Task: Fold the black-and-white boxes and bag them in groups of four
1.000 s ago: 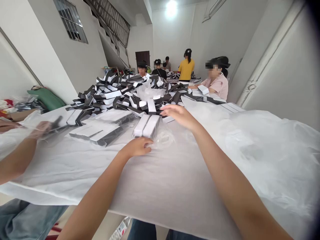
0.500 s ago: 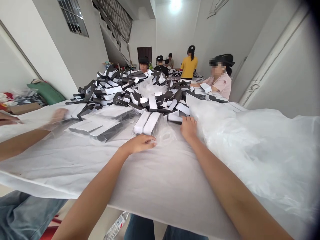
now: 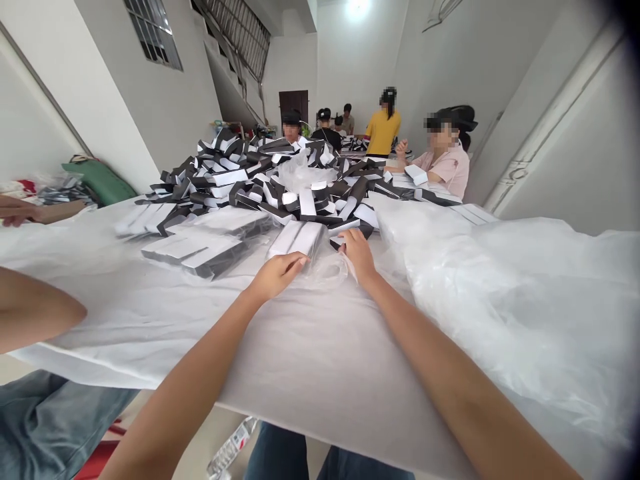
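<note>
My left hand (image 3: 276, 277) rests on the clear plastic bag (image 3: 325, 270), its fingertips just below a pair of white-and-black boxes (image 3: 295, 239) wrapped in that film. My right hand (image 3: 357, 255) pinches a fold of the same plastic, close to the boxes' right end. Further left lies another plastic-wrapped group of boxes (image 3: 203, 248). Behind them rises a large heap of black-and-white boxes (image 3: 260, 180), with a loose plastic sheet (image 3: 300, 170) on top.
White sheeting (image 3: 320, 353) covers the long table, with a billowing plastic sheet (image 3: 520, 300) on the right. A co-worker's hand (image 3: 17, 211) and forearm (image 3: 30, 310) are at far left. Several seated and standing people (image 3: 443, 163) work beyond the heap.
My right hand has moved left and down, toward the wrapped boxes, and now pinches the plastic. My left hand has barely moved. The co-worker's hand has drawn back to the far left.
</note>
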`<state>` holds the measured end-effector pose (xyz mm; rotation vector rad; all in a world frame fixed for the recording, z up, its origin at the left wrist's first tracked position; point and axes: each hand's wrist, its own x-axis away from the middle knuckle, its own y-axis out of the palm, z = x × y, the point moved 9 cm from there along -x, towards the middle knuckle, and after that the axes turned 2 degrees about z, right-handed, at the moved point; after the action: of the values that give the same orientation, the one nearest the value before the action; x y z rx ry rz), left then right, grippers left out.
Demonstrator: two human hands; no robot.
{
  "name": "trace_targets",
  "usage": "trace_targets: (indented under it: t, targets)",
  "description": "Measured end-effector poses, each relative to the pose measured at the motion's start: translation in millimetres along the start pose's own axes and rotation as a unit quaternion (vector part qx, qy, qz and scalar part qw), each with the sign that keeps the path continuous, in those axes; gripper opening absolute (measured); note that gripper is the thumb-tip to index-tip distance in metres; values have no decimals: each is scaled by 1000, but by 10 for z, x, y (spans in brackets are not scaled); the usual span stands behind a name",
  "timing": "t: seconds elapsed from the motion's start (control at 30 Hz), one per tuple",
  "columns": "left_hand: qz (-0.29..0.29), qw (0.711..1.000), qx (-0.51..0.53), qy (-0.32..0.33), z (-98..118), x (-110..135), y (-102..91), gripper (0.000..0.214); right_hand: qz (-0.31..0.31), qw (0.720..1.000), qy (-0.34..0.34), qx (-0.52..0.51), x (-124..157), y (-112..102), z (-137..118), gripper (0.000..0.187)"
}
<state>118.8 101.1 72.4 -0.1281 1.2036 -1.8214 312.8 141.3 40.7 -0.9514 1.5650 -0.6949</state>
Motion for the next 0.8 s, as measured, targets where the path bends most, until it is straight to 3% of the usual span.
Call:
trace_targets:
  t: [0.1, 0.27, 0.43, 0.6, 0.8]
  targets:
    - [3, 1000, -20, 2, 0, 1, -21, 39, -9, 999, 30, 1, -193, 95, -59, 43]
    - [-1, 999, -42, 4, -69, -3, -47, 37, -99, 991, 86, 23, -666, 470, -54, 58]
    - [-54, 997, -44, 29, -71, 17, 76, 29, -157, 986, 61, 19, -922, 737, -101, 54]
    - [-53, 997, -45, 42, -4, 35, 75, 29, -142, 989, 38, 6, -796, 698, -97, 36]
    - [-45, 997, -35, 60, 105, 61, 58, 28, -101, 994, 17, -48, -298, 440, -113, 25]
